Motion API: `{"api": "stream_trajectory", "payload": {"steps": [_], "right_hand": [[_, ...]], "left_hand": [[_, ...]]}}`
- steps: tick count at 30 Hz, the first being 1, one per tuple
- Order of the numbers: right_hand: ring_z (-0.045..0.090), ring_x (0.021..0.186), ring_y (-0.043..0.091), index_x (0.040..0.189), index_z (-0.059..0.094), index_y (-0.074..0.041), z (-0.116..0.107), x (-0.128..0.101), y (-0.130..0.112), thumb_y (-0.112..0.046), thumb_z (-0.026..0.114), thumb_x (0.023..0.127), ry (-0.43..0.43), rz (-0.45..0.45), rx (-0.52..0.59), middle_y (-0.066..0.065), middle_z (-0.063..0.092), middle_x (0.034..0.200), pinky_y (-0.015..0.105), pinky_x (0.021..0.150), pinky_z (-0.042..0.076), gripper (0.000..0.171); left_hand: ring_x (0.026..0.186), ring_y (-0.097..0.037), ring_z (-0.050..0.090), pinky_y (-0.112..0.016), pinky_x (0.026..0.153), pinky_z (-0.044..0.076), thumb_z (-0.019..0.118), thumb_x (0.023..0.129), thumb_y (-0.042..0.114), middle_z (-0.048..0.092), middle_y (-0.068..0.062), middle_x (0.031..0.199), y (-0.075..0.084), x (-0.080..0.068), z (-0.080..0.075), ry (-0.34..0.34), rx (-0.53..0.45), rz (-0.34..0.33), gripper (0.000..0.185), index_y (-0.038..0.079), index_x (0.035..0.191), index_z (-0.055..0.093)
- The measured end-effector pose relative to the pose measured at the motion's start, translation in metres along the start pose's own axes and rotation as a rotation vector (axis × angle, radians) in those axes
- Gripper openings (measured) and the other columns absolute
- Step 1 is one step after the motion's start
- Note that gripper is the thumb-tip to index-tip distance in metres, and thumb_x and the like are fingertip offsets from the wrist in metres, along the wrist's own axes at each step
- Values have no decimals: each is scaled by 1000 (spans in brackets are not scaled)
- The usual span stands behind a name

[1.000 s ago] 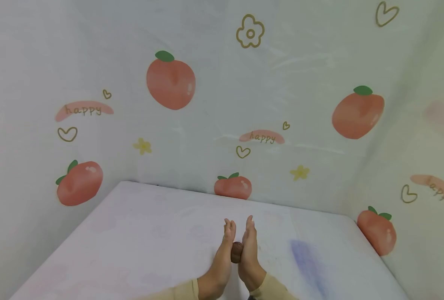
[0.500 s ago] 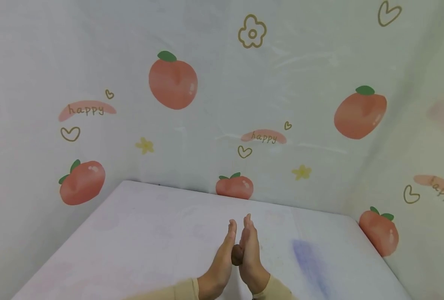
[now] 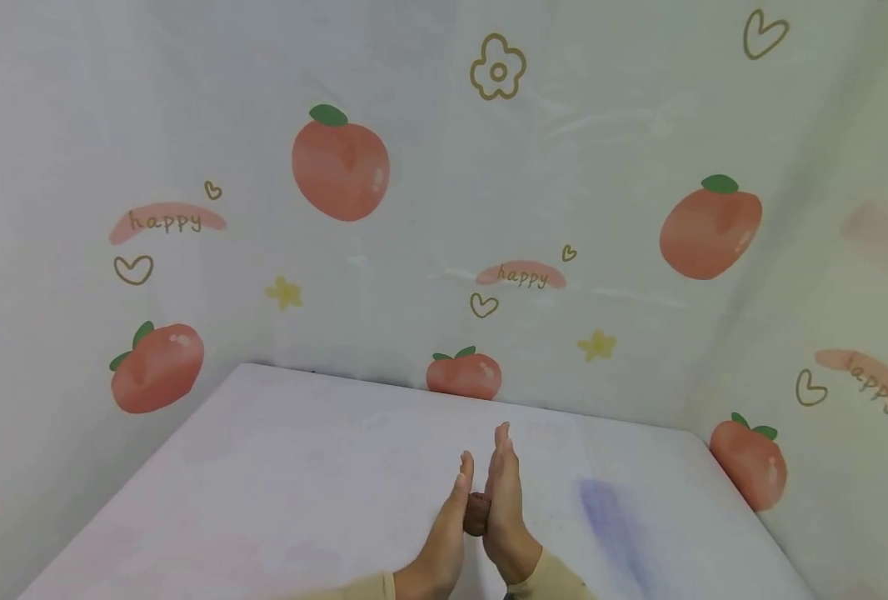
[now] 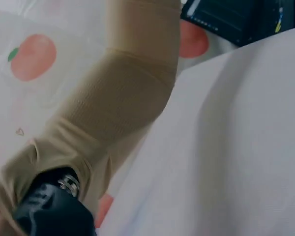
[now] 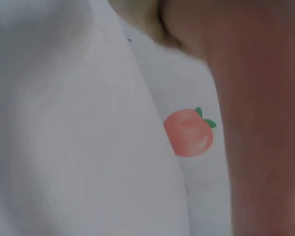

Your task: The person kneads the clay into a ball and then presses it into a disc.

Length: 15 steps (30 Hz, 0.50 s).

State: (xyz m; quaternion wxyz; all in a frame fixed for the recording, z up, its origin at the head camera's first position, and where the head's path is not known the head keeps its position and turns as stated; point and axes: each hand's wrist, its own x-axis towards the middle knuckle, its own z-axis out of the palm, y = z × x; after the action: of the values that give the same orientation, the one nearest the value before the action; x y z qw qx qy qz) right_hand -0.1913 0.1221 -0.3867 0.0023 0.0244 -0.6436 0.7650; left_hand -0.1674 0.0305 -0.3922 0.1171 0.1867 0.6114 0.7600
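In the head view a small brown lump [image 3: 477,512] is pressed between my two flat palms above the table [image 3: 264,475]. My left hand [image 3: 446,533] has straight fingers pointing away from me, and my right hand [image 3: 504,504] lies against it, its fingertips reaching further forward. Most of the lump is hidden between the palms. The left wrist view shows only a beige sleeve [image 4: 103,123] and a dark wrist strap [image 4: 49,211]. The right wrist view shows blurred skin [image 5: 260,123] close to the lens.
The table has a pale cover with a faint blue smear [image 3: 609,517] on the right. Printed sheeting with peaches [image 3: 339,167], hearts and "happy" words hangs behind and on both sides. A dark screen [image 4: 241,19] shows at the top of the left wrist view.
My right hand slid forward and my left hand slid back, so the palms rubbed over the brown lump. The lump stayed between them.
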Motion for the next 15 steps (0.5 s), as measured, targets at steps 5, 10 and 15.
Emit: {"api": "stream_trajectory", "payload": {"steps": [5, 10, 15], "right_hand": [[48, 126, 34, 155, -12, -15, -4, 4, 2, -66, 7, 97, -104, 155, 9, 22, -5, 161, 41, 100, 39, 79], [24, 142, 47, 155, -12, -12, -3, 2, 5, -65, 11, 98, -143, 176, 39, 28, 2, 159, 65, 112, 19, 81], [-6, 144, 49, 156, -7, -17, -6, 12, 11, -63, 14, 99, -32, 112, 63, 26, -2, 160, 63, 116, -1, 76]], "left_hand": [[145, -33, -25, -70, 106, -18, 7, 103, 54, -20, -9, 161, -3, 11, -10, 68, 94, -28, 66, 17, 156, -6], [144, -38, -25, -77, 101, -14, 15, 103, 56, -22, -16, 160, -19, 23, -25, 150, 257, -72, 63, 28, 156, -3], [144, -41, -23, -75, 102, -15, 23, 103, 55, -17, -18, 160, -13, 17, -15, 105, 138, -114, 66, 23, 157, 2]]}}
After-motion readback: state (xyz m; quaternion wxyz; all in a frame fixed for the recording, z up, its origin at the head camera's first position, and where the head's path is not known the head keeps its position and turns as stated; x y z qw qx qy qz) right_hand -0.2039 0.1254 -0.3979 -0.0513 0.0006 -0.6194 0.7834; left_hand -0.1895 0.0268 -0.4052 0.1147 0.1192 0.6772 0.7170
